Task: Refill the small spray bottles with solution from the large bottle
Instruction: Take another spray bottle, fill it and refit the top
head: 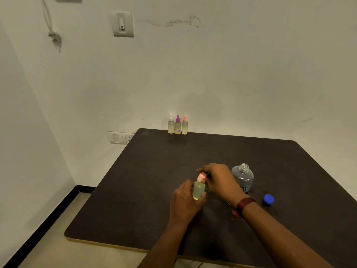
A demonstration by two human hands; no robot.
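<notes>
We note a dark table (146,190) set against white walls (241,74). We see a switch plate (123,24) high up, a socket panel (120,137) beside the table, black skirting (48,223) and a beige floor (63,248).

The only lettering is on the large clear plastic bottle with the open threaded neck (243,176), which stands on the dark table (135,190). Pale letters sit low on its front, partly hidden behind the wrist of the right hand (217,177). What shows reads roughly "re" with a "u" beneath; the whole word cannot be made out. The small purple-capped spray bottle (178,127) bears a purple flower mark.
</notes>
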